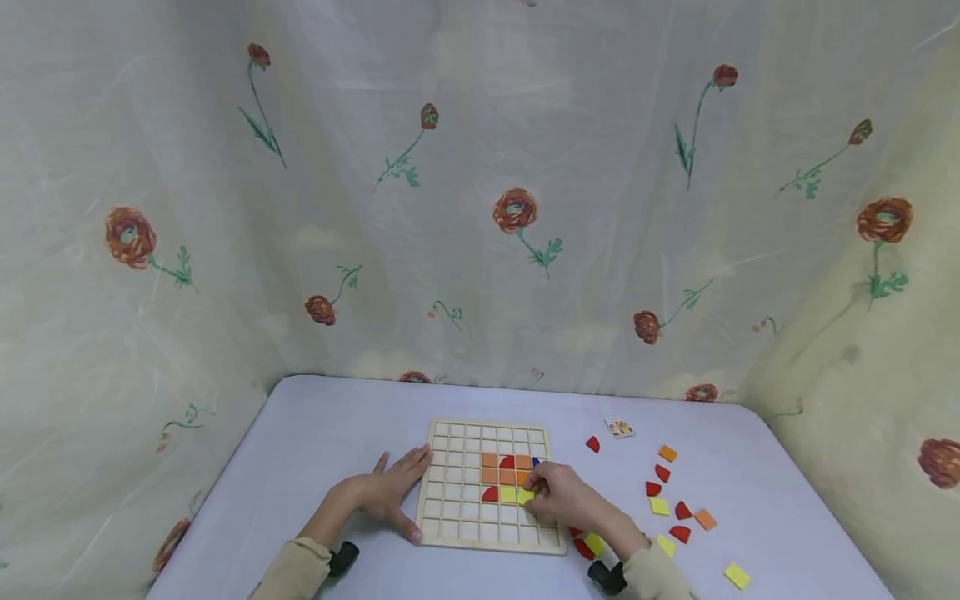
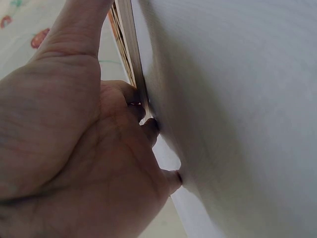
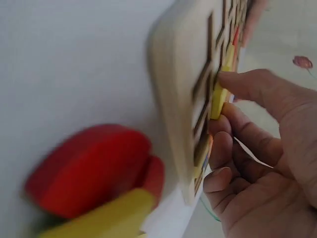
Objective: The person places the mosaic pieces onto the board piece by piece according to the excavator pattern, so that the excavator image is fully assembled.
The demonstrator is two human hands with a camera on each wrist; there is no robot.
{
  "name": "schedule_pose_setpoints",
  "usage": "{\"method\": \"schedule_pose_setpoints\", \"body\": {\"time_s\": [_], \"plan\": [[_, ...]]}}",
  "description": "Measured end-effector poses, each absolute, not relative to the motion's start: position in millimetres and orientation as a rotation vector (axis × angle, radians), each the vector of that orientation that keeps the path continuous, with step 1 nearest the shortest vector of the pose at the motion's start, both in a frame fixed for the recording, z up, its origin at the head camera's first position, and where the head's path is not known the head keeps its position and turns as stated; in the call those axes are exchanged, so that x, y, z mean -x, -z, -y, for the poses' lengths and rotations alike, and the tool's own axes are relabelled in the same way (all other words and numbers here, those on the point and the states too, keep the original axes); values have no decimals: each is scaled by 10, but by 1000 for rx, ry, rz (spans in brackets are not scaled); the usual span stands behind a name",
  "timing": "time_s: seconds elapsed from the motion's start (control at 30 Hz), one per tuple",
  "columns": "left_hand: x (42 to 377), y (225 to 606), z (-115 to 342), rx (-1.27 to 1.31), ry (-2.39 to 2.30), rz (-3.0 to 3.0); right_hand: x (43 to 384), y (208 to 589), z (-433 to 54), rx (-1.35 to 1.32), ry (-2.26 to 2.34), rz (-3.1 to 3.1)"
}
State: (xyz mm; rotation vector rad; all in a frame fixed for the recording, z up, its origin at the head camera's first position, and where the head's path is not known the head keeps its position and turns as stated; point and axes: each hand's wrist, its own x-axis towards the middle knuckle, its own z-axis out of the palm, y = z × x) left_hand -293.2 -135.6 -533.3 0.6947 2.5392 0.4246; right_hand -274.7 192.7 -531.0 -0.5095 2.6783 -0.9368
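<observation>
A wooden grid board point(image 1: 452, 510) lies on the table with small coloured tiles in some of its cells. My right hand point(image 1: 566, 496) is over the board's right part, where thumb and fingers pinch a yellow square tile point(image 3: 218, 101) at a cell. Left of that tile sit another yellow square point(image 1: 507, 494) and a red quarter-circle tile point(image 1: 491, 494). Above them are several orange squares point(image 1: 490, 476), a second red quarter-circle point(image 1: 507, 461) and a partly hidden blue tile point(image 1: 536, 460). My left hand point(image 1: 390, 489), fingers spread, touches the board's left edge.
Loose red, yellow and orange tiles point(image 1: 705, 519) are scattered on the table point(image 1: 330, 442) to the right. Some red and yellow pieces point(image 3: 94, 168) lie close to the board's near right corner. A small printed card point(image 1: 620, 427) lies farther back. A flowered curtain point(image 1: 465, 250) hangs behind.
</observation>
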Motion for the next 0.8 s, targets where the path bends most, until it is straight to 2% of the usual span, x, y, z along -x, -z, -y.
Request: {"method": "schedule_pose_setpoints", "body": {"time_s": [0.53,0.8], "plan": [[2938,5333,1366,-685,-416,-2543,2851,5263,-1910,701,816,-2723],[2937,5334,1364,-694,-429,-2535,2870,5250,-1889,660,743,-2731]]}}
